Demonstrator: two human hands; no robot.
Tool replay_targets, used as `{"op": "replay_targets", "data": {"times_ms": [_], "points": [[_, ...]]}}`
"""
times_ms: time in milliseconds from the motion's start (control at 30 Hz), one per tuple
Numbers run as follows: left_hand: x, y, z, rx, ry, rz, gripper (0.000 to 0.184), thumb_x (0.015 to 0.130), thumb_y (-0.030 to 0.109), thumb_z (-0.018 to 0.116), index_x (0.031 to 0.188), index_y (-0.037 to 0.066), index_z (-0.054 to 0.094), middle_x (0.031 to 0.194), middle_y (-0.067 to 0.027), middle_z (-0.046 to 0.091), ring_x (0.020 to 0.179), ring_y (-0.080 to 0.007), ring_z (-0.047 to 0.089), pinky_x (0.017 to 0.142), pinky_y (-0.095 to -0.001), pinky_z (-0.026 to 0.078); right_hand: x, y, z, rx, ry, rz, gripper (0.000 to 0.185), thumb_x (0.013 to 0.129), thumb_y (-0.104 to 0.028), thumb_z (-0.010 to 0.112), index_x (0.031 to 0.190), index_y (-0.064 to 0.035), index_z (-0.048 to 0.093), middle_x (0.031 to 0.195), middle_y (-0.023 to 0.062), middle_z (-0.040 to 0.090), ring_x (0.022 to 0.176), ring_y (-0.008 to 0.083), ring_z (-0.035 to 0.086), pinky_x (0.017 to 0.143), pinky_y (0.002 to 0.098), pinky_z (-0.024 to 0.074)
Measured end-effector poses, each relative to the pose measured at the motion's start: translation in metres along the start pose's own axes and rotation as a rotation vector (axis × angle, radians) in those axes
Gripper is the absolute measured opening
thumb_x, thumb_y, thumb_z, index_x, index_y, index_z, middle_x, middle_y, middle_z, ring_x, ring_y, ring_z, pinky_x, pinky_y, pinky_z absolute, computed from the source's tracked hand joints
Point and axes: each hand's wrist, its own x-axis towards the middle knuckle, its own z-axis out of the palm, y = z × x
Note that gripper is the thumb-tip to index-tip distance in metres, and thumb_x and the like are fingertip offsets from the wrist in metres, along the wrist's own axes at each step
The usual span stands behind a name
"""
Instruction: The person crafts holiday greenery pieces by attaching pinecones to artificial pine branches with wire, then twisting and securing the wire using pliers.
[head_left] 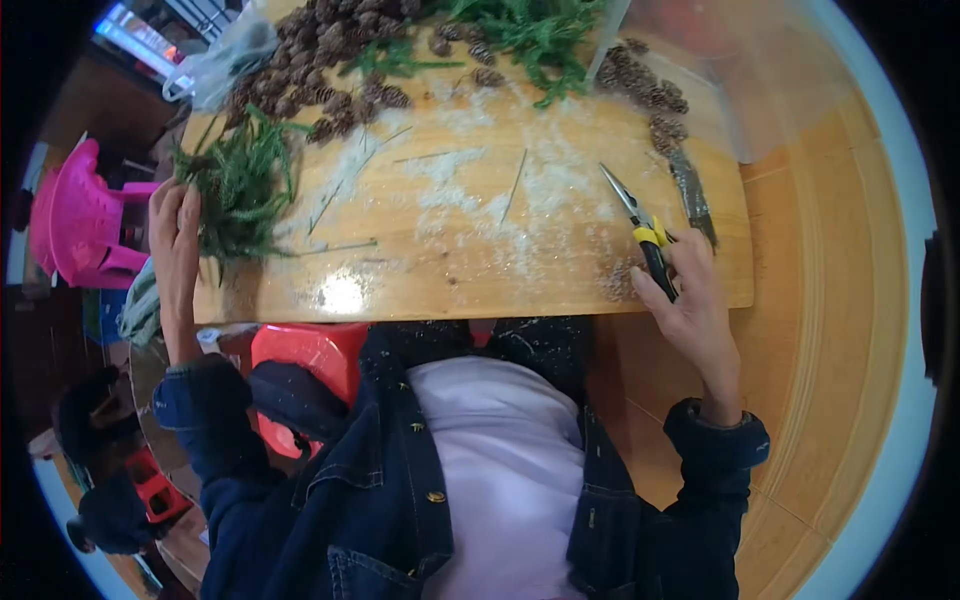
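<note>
At the table's left edge my left hand [177, 225] has its fingers bent around the outer side of a bunch of green pine sprigs [240, 190]; part of the grip is hidden. On the right, my right hand [692, 295] has thumb and fingers closed about the handles of needle-nose pliers [643, 232] with yellow and black grips. Their jaws point up and left, over the wood. Several thin stems or wires [515, 185] lie scattered between my hands, among white flakes [450, 185].
Pine cones [330, 40] are heaped at the table's [420, 290] far left, beside a clear plastic bag [235, 60]. More green sprigs [530, 40] lie at the back. Other cones [645, 85] rest at right, near a clear plastic panel. A pink stool [75, 215] stands left.
</note>
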Motion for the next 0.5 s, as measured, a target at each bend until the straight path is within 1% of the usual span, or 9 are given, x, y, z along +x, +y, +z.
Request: {"op": "replay_targets", "data": {"times_ms": [67,100,133,200,267,333,367,433,500], "points": [[-0.001,-0.002,-0.005,0.235,0.047,0.088,0.027,0.095,0.022,0.049,0.111,0.001,0.053,0.108,-0.0081,0.056,0.102,-0.0170,0.051,0.090,-0.0290,0.038,0.012,0.005,0.003,-0.070,0.059,-0.054,0.023,0.081,-0.017,0.066,0.091,-0.0009,0.052,0.098,0.0145,0.049,0.085,0.0271,0.049,0.074,0.0329,0.0411],[-0.001,0.002,-0.005,0.226,0.056,0.096,0.027,0.095,0.022,0.049,0.111,0.001,0.053,0.108,-0.0081,0.056,0.102,-0.0170,0.051,0.090,-0.0290,0.038,0.018,0.009,0.004,-0.133,0.103,-0.107,0.024,0.081,-0.017,0.066,0.092,-0.0007,0.052,0.099,0.0159,0.049,0.086,0.0295,0.049,0.074,0.0342,0.0412],[0.000,0.005,-0.007,0.149,-0.018,0.023,0.027,0.095,0.023,0.050,0.110,0.001,0.054,0.108,-0.0080,0.056,0.102,-0.0170,0.051,0.090,-0.0288,0.038,0.020,0.011,0.005,-0.198,0.145,-0.158,0.026,0.081,-0.018,0.066,0.093,-0.0006,0.052,0.100,0.0173,0.048,0.086,0.0318,0.049,0.075,0.0355,0.0413],[-0.001,0.013,-0.009,0.002,-0.162,-0.124,0.028,0.094,0.024,0.051,0.108,0.000,0.055,0.109,-0.0079,0.056,0.101,-0.0169,0.051,0.089,-0.0283,0.038,0.023,0.021,0.012,-0.253,0.129,-0.158,0.026,0.082,-0.018,0.065,0.095,-0.0005,0.051,0.102,0.0180,0.049,0.088,0.0331,0.049,0.075,0.0369,0.0416],[0.000,0.023,-0.006,-0.055,-0.084,-0.126,0.027,0.094,0.024,0.052,0.105,0.000,0.055,0.107,-0.0076,0.056,0.098,-0.0167,0.051,0.087,-0.0279,0.038,0.030,0.028,0.015,-0.343,0.080,-0.155,0.026,0.082,-0.016,0.064,0.098,-0.0003,0.050,0.105,0.0195,0.049,0.092,0.0357,0.050,0.076,0.0397,0.0421],[0.000,0.033,0.000,-0.161,0.044,-0.148,0.025,0.094,0.024,0.052,0.099,-0.001,0.055,0.102,-0.0071,0.054,0.092,-0.0163,0.050,0.083,-0.0271,0.039,0.038,0.026,0.010,-0.349,0.122,-0.187,0.026,0.083,-0.015,0.063,0.099,-0.0001,0.050,0.105,0.0196,0.049,0.091,0.0355,0.051,0.075,0.0395,0.0426],[0.002,0.036,0.000,-0.166,0.046,-0.146,0.025,0.094,0.024,0.052,0.099,-0.001,0.055,0.102,-0.0071,0.054,0.092,-0.0163,0.050,0.083,-0.0271,0.039,0.042,0.024,0.008,-0.344,0.151,-0.214,0.026,0.083,-0.014,0.062,0.100,0.0001,0.049,0.105,0.0198,0.050,0.091,0.0353,0.052,0.074,0.0393,0.0431],[0.007,0.044,-0.005,-0.062,-0.019,-0.058,0.024,0.094,0.021,0.053,0.091,-0.003,0.056,0.097,-0.0082,0.054,0.089,-0.0174,0.050,0.079,-0.0270,0.039,0.050,0.018,0.004,-0.341,0.185,-0.239,0.026,0.083,-0.013,0.062,0.101,0.0002,0.049,0.105,0.0199,0.050,0.090,0.0352,0.053,0.072,0.0391,0.0437],[0.010,0.049,-0.007,-0.007,-0.055,-0.017,0.024,0.094,0.020,0.053,0.088,-0.003,0.056,0.095,-0.0088,0.054,0.088,-0.0180,0.050,0.078,-0.0270,0.039,0.071,0.004,-0.007,-0.199,0.123,-0.234,0.028,0.084,-0.012,0.060,0.105,0.0002,0.047,0.102,0.0205,0.053,0.086,0.0350,0.055,0.070,0.0392,0.0447]]}}
